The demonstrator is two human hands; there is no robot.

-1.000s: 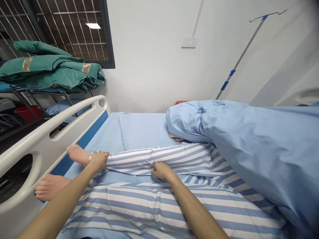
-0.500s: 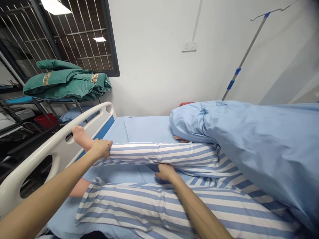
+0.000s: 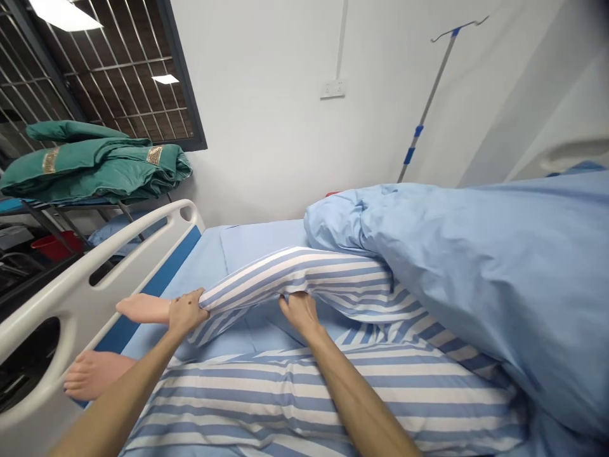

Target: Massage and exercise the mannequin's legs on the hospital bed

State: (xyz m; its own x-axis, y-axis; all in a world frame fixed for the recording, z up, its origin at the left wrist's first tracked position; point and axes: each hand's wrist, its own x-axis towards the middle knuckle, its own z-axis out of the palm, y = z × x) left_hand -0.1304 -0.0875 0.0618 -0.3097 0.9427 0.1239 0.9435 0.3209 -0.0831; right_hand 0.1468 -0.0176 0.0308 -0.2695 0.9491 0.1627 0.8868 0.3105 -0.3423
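Observation:
On the bed lies a figure with smooth, manikin-like feet, dressed in blue-and-white striped trousers. Its far leg (image 3: 266, 273) is bent, the knee raised above the sheet. My left hand (image 3: 188, 311) is wrapped round this leg's ankle at the trouser cuff, just behind the far foot (image 3: 143, 308). Under the raised knee, my right hand (image 3: 299, 309) supports the leg from below, its fingertips hidden by the cloth. The near leg (image 3: 266, 393) lies flat on the bed, its bare foot (image 3: 98, 374) close to the footboard. A light blue quilt (image 3: 451, 254) covers the upper body.
A white bed footboard (image 3: 95, 254) with blue panels stands at the left. Beyond it, folded green bedding (image 3: 95, 165) rests on a metal-legged stand near a barred window (image 3: 118, 70). An IV pole (image 3: 431, 101) rises behind the bed, by a wall socket (image 3: 333, 89).
The far leg has gone from straight to bent, its knee lifting. My right hand has moved further under the knee and up. My left hand stays on the ankle; the foot rose, then came lower.

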